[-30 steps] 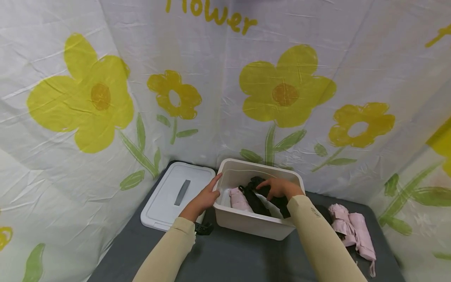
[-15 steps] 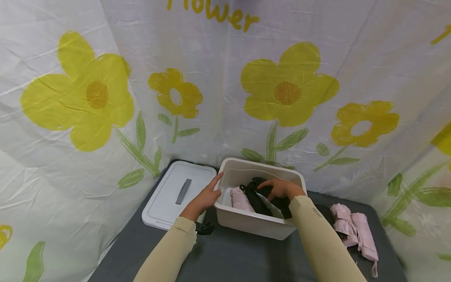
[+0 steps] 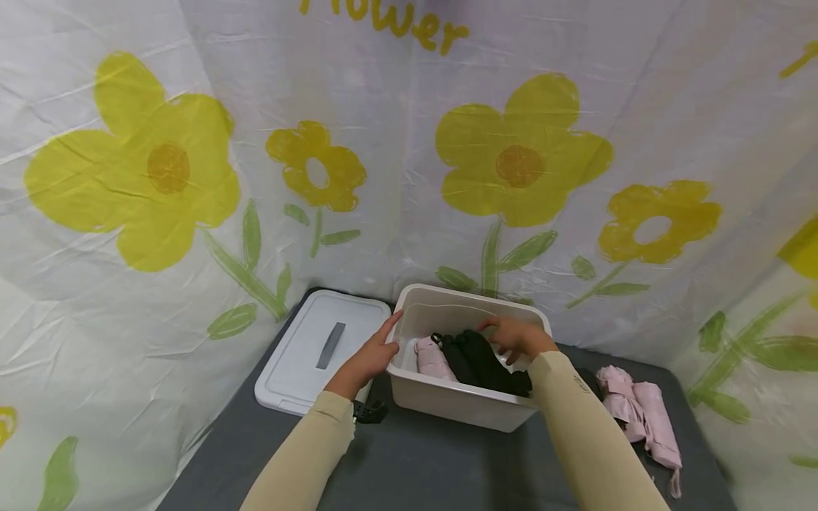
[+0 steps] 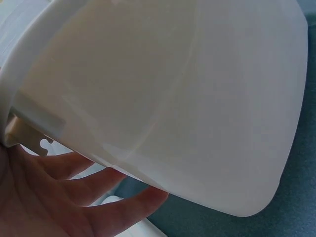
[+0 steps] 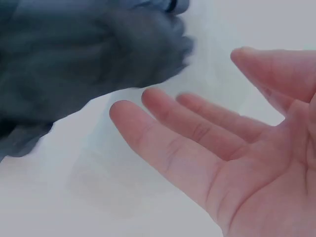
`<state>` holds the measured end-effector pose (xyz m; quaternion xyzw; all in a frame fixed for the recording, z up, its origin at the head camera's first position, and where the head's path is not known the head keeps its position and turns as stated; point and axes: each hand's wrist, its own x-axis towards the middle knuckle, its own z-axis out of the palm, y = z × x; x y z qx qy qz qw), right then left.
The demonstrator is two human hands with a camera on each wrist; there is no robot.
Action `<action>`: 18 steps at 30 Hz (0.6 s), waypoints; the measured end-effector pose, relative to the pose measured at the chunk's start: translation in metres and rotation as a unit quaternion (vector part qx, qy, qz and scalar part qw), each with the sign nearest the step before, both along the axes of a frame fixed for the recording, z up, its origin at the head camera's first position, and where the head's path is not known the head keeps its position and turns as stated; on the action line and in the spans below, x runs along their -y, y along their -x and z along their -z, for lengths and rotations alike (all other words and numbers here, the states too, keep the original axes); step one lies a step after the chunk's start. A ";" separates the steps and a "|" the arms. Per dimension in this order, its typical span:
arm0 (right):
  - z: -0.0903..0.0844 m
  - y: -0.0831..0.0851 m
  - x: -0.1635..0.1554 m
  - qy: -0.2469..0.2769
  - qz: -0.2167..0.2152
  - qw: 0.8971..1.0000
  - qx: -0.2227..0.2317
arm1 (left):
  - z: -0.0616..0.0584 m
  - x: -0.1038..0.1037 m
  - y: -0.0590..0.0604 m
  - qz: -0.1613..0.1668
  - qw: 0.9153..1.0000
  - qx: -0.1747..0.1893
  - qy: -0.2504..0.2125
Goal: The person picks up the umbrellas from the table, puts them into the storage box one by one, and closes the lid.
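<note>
- Since the earlier frame, the right hand (image 3: pixel 514 336) is lifting off the black umbrella (image 3: pixel 481 360), fingers loosening open
- Left hand (image 3: pixel 373 353) is bracing the white bin (image 3: pixel 460 407) with straight fingers
- Black umbrella is lying inside the bin beside a pink umbrella (image 3: pixel 432 358)

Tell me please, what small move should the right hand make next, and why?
Probably withdraw the right hand from the white bin toward the pink folded umbrella lying on the table to its right. The hand is open and holds nothing; a black folded umbrella already lies in the bin, while the left hand rests on the bin's left wall.
</note>
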<state>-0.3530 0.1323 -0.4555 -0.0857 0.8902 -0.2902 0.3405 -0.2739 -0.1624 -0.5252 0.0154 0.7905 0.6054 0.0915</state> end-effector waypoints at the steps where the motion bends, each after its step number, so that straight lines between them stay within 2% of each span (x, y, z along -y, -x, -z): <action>1: -0.002 0.000 -0.001 0.001 0.001 1.000 0.004 | 0.000 0.000 0.000 -0.001 1.000 0.001 0.002; 8: -0.008 -0.004 -0.007 0.007 -0.019 1.000 0.000 | 0.001 -0.001 0.001 0.002 1.000 0.004 0.004; 12: -0.014 -0.010 -0.010 0.005 -0.037 0.999 -0.024 | 0.001 0.000 0.001 0.005 1.000 0.007 0.000; 18: -0.032 -0.021 -0.017 0.009 -0.073 0.995 -0.069 | -0.001 0.000 0.002 0.001 1.000 0.009 0.023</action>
